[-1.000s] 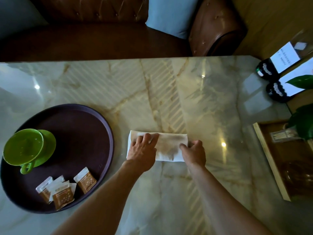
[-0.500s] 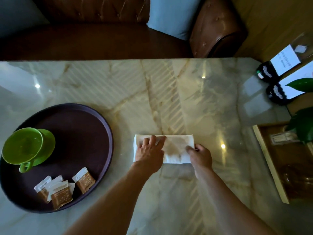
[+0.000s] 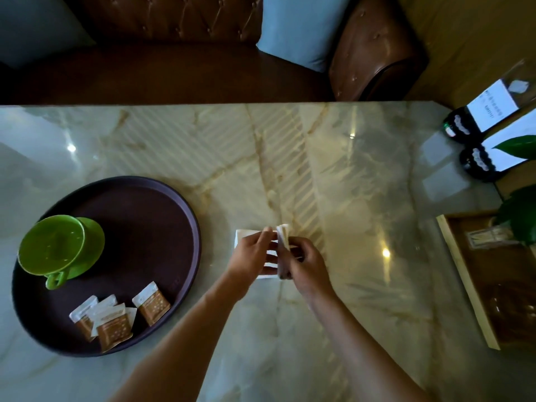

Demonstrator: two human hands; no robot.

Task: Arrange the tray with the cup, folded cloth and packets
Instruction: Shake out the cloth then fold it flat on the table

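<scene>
Right now we are seeing the folded cloth (image 3: 255, 250) lying on the counter (image 3: 362, 227) directly under both hands, just right of the tray (image 3: 185, 256). Our left hand (image 3: 251, 256) is lying over its left half with fingers fairly straight, while our right hand (image 3: 307, 265) is pinching the cloth's right end and holding it raised. We are counting one cup (image 3: 53, 248), one cloth and four packets (image 3: 116, 320). Sitting inside the round dark tray are the green cup on its saucer (image 3: 92, 242) and the packets along its near edge.
</scene>
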